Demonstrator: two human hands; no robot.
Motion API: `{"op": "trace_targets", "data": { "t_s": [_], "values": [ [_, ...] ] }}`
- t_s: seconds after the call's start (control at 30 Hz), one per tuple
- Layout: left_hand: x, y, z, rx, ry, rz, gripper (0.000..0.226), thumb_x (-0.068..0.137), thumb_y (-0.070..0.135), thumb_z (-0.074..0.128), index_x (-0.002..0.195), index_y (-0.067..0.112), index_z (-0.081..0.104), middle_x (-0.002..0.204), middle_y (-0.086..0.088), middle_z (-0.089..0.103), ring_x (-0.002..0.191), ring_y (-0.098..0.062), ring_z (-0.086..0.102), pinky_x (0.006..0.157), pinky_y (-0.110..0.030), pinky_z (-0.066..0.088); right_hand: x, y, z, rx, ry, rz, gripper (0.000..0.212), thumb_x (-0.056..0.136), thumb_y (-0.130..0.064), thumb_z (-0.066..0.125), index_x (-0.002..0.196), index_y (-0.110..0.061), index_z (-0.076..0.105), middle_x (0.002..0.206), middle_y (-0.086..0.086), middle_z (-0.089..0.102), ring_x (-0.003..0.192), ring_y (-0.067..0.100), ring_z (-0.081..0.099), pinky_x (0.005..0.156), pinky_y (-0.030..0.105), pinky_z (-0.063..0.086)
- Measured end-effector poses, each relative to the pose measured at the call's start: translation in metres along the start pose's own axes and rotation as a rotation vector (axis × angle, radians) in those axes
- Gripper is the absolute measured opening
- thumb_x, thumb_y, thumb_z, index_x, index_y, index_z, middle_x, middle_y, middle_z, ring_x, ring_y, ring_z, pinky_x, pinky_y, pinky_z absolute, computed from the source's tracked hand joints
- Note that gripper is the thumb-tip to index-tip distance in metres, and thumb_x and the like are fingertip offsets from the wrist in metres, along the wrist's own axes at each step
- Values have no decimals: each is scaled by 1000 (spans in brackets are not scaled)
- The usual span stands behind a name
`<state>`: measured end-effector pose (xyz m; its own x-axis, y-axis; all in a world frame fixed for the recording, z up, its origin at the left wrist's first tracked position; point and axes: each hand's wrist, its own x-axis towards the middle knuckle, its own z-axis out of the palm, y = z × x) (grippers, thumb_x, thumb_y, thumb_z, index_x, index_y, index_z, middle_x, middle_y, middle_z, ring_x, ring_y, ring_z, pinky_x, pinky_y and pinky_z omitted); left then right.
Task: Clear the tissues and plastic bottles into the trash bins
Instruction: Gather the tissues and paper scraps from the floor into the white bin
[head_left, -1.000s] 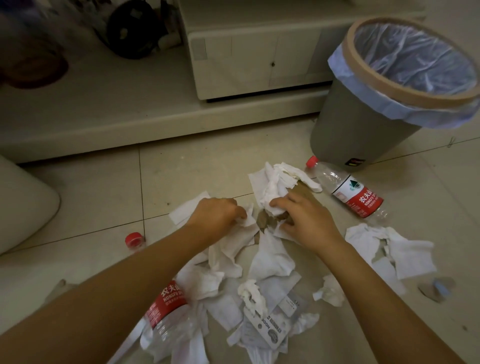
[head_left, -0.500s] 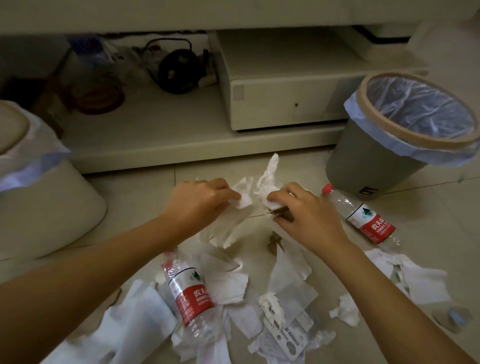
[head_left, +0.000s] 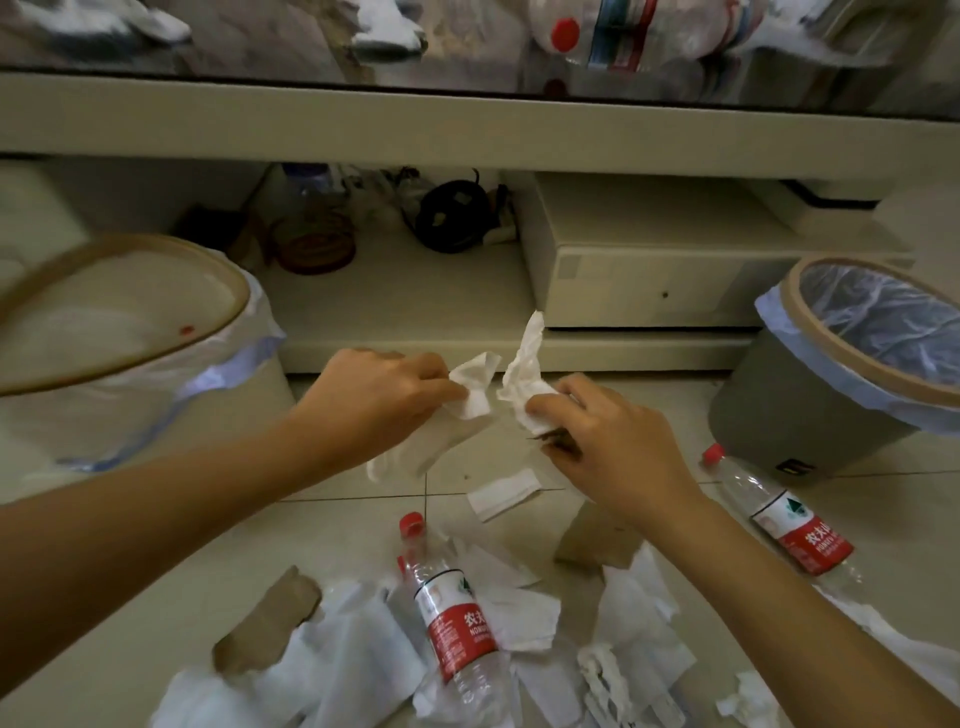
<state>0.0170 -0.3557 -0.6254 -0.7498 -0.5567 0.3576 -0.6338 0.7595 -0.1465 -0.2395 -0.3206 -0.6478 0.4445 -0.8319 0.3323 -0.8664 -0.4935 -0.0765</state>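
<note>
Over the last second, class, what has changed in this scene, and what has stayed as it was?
Both hands rose off the floor pile. The left hand lifted a white tissue; the right hand lifted a crumpled tissue together with a brown scrap. The view tilted up, revealing a white-lined bin on the left. The grey bin, the bottle beside it, the middle bottle and the remaining tissues stayed on the floor.

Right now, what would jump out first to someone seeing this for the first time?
Two hands in the middle, the left hand and right hand, each lifting white tissue. Below them, tissues and a red-labelled bottle litter the floor. A lined bin stands on each side, white bin left, grey bin right.
</note>
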Motion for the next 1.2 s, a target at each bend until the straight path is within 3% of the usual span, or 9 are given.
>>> {"op": "trace_targets", "data": {
  "t_s": [0.17,0.37,0.53,0.73,0.87,1.0,1.07,1.2],
  "values": [
    [-23,-25,-29,63,31,-57,41,63,11,86,101,18,73,91,-7,71,55,-24,66,37,-32,50,39,-34,-17,-14,42,-83,35,74,-20,77,105,-23,62,99,1,60,70,19,58,43,22,36],
    [-61,-54,-63,139,32,-163,39,67,14,84,103,20,73,94,-4,71,56,-19,65,40,-21,37,95,-84,-33,14,100,-153,36,77,-21,75,111,-22,63,100,0,58,69,18,57,43,25,42],
    [-103,-83,-87,167,69,-280,38,74,12,79,111,20,70,100,-6,69,63,-21,66,43,-32,51,138,-133,-36,30,154,-199,34,78,-20,72,111,-23,63,102,-1,57,72,17,56,45,25,42],
    [-150,-135,-110,295,134,-339,39,68,12,83,105,17,71,96,-9,70,59,-24,65,41,-31,50,192,-193,-29,69,185,-218,31,80,-18,65,110,-24,60,101,-2,53,71,18,54,46,35,49],
    [-167,-176,-115,339,191,-483,27,71,8,81,96,17,74,93,-8,70,60,-26,65,43,-28,47,229,-229,-20,107,204,-193,32,82,-21,64,113,-23,60,104,-1,53,76,18,55,51,35,51],
    [-176,-203,-102,289,167,-602,29,68,8,83,95,13,74,92,-9,69,59,-24,64,49,-25,46,261,-255,2,196,208,-157,31,84,-21,64,115,-21,60,106,0,53,78,17,55,55,31,49],
    [-176,-209,-90,238,137,-662,33,70,10,81,101,13,72,100,-8,67,67,-24,65,53,-26,42,273,-263,18,209,190,-136,30,84,-20,64,114,-20,59,106,1,51,78,18,54,56,31,48],
    [-178,-218,-62,114,8,-788,35,91,19,57,125,23,59,130,1,57,104,-20,61,81,-30,50,287,-274,53,217,89,-92,31,89,-19,60,119,-17,55,111,4,47,91,24,52,65,39,51]
  ]
}}
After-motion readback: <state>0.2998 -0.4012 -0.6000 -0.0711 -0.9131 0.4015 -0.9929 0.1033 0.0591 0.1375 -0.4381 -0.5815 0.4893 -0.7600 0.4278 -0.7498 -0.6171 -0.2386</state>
